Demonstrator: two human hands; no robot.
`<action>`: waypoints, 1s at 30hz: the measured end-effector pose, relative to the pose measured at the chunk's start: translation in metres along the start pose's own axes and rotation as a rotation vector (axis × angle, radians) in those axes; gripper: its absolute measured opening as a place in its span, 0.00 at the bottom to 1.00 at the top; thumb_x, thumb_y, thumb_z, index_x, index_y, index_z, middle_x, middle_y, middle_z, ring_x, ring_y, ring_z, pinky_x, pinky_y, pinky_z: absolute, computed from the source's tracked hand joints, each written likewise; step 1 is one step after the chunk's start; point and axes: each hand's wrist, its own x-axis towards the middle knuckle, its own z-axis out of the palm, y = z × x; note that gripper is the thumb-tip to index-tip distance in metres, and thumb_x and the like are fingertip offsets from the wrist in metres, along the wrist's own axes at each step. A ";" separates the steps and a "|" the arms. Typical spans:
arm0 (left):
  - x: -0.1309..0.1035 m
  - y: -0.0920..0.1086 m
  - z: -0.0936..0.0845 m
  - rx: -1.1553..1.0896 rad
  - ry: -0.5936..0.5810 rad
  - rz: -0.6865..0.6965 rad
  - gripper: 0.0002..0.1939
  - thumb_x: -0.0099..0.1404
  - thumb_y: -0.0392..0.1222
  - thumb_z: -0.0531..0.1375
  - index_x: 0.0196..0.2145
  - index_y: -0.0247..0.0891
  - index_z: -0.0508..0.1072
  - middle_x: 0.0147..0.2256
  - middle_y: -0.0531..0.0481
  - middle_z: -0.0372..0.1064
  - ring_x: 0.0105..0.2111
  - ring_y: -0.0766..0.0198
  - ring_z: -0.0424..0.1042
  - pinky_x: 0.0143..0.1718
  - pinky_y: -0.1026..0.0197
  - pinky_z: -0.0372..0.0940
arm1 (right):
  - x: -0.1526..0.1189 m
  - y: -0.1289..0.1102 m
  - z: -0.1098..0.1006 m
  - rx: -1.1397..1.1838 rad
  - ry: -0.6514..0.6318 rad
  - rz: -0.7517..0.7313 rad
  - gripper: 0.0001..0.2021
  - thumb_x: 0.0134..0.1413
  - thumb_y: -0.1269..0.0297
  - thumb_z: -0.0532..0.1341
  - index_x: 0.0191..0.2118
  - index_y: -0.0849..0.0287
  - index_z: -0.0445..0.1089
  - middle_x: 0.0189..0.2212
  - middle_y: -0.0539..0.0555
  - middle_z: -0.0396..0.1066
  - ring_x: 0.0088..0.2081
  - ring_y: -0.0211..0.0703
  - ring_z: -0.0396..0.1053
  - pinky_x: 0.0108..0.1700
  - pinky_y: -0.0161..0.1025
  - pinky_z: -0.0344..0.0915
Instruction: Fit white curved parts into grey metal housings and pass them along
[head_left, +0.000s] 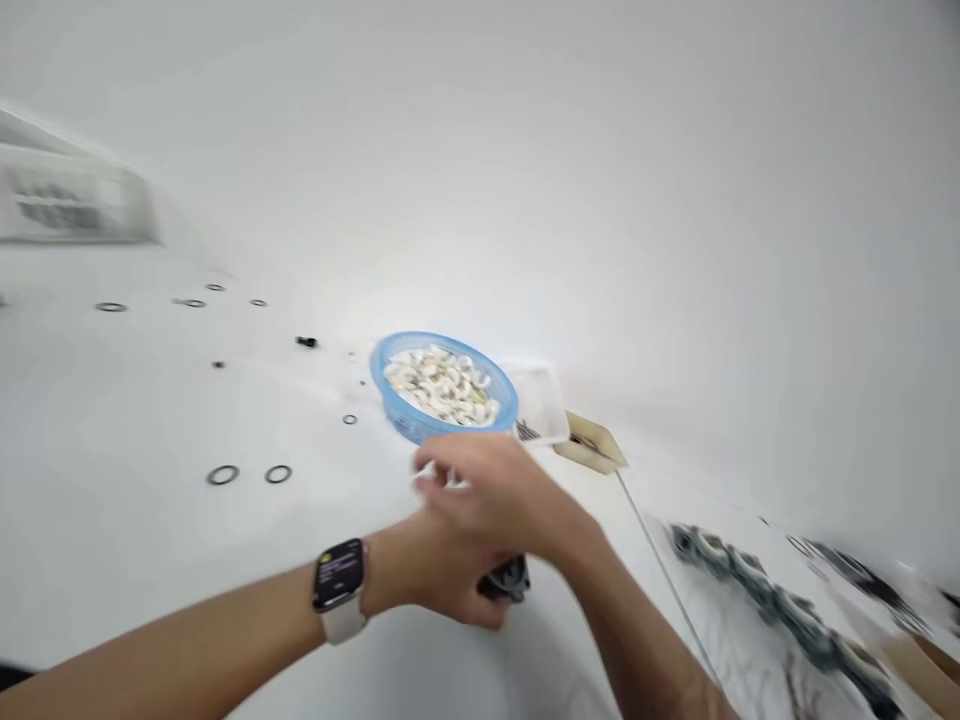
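My left hand (439,568), with a watch on its wrist, is wrapped round a dark grey part (511,579); only one end of it shows past the fingers. Above it crosses my right hand (499,490), its thumb and index finger curled together in a pinch. A small white patch shows between those fingers, but blur hides whether it is a held piece or the table behind. Just beyond the right hand stands a round blue basket (397,415) filled with white curved pieces (442,385).
Behind the basket are a white tray (551,405) and a tan box (600,440). Black rings (223,475) and a small black fitting (307,342) lie to the left. A row of grey parts (780,605) lies at right; a blurred clear bag (75,195) is far left.
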 end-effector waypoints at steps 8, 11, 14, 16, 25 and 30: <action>0.001 0.000 0.017 -0.064 -0.103 0.049 0.35 0.60 0.68 0.60 0.57 0.46 0.64 0.36 0.46 0.72 0.30 0.51 0.74 0.31 0.51 0.66 | 0.071 0.092 -0.017 -0.180 0.113 0.209 0.12 0.62 0.70 0.58 0.46 0.54 0.75 0.48 0.55 0.76 0.50 0.50 0.71 0.51 0.44 0.66; 0.002 -0.003 0.024 -0.114 -0.111 0.047 0.37 0.56 0.66 0.63 0.57 0.45 0.64 0.38 0.47 0.72 0.31 0.49 0.75 0.32 0.52 0.68 | 0.099 0.106 -0.003 -0.209 0.070 0.256 0.10 0.63 0.68 0.60 0.48 0.57 0.74 0.48 0.56 0.75 0.51 0.50 0.71 0.54 0.48 0.66; 0.003 -0.007 0.023 -0.214 -0.141 0.026 0.39 0.52 0.63 0.66 0.57 0.46 0.64 0.40 0.49 0.72 0.34 0.48 0.76 0.35 0.52 0.70 | 0.121 0.116 0.009 -0.212 0.032 0.329 0.12 0.66 0.59 0.63 0.49 0.60 0.72 0.48 0.56 0.74 0.49 0.48 0.72 0.52 0.51 0.70; 0.004 -0.008 0.019 -0.296 -0.188 -0.017 0.40 0.49 0.62 0.68 0.57 0.46 0.64 0.43 0.49 0.72 0.37 0.47 0.77 0.37 0.52 0.72 | 0.129 0.122 0.013 -0.184 0.008 0.359 0.14 0.67 0.57 0.63 0.50 0.60 0.72 0.48 0.56 0.73 0.47 0.46 0.73 0.50 0.50 0.72; 0.004 -0.014 0.017 -0.425 -0.221 -0.086 0.42 0.51 0.63 0.69 0.59 0.48 0.63 0.48 0.48 0.70 0.43 0.48 0.75 0.45 0.52 0.69 | 0.103 0.118 -0.010 0.048 0.143 0.303 0.16 0.58 0.57 0.69 0.49 0.58 0.73 0.42 0.53 0.72 0.39 0.42 0.70 0.45 0.41 0.68; 0.003 -0.021 0.016 -0.496 -0.244 -0.163 0.42 0.51 0.68 0.70 0.56 0.45 0.67 0.46 0.47 0.72 0.45 0.47 0.74 0.44 0.53 0.68 | 0.019 0.087 -0.026 0.233 0.143 0.245 0.19 0.59 0.48 0.65 0.51 0.52 0.74 0.39 0.50 0.72 0.34 0.39 0.69 0.37 0.37 0.66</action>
